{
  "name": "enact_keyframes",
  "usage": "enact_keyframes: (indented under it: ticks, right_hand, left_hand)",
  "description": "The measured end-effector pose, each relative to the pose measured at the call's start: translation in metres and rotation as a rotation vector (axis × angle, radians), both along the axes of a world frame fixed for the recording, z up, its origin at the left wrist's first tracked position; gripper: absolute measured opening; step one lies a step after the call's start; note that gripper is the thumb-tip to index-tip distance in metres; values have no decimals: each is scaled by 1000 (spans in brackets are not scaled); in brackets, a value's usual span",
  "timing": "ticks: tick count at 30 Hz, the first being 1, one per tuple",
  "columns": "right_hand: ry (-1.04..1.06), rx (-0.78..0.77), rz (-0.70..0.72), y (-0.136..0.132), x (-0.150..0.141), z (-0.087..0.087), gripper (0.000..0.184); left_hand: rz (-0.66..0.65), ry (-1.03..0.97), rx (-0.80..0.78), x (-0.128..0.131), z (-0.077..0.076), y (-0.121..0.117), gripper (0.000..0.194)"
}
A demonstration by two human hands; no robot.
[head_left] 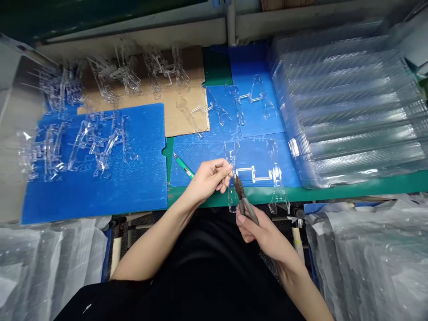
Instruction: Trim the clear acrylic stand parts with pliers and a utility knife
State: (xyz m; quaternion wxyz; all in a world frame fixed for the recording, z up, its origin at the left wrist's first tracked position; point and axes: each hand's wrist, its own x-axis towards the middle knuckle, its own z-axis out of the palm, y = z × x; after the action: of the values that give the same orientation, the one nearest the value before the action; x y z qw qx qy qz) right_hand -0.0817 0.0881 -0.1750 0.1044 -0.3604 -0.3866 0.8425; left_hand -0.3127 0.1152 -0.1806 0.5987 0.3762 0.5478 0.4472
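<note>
My left hand (216,176) pinches one side of a clear plastic moulding (276,178) at the table's front edge. Two long clear pieces of it are joined by a thin, stepped runner (253,174). In my right hand (254,227) are cutting pliers (244,200) with grey handles. Their dark jaws touch or nearly touch the runner where it meets the left clear piece; whether they are closed on it I cannot tell. A green pen-like tool (183,166) lies just left of my left hand, on the blue sheet (200,149).
More clear mouldings (100,142) lie at the left on a blue board (140,187) and on cardboard (187,107) behind. Stacked transparent trays (354,116) fill the right of the table. Translucent plastic-wrapped bundles (371,258) stand below the front edge on both sides.
</note>
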Motion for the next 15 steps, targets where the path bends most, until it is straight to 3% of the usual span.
enact_keyframes:
  ticks: [4,9,12,15]
  right_hand:
    - [20,-163,-131,3,-12,-22,46]
    - [47,-189,-208,-1,-10,-37,54]
    - [86,-201,-208,-10,3,-32,53]
    - [127,-220,-197,-22,19,-26,50]
  left_hand:
    - [-53,95,-66,-2,-17,20,53]
    - [-185,380,-141,-10,-26,41,59]
    - [-202,721,-119,-16,-17,48,56]
    - [-147,1245,32,-18,7,66,45]
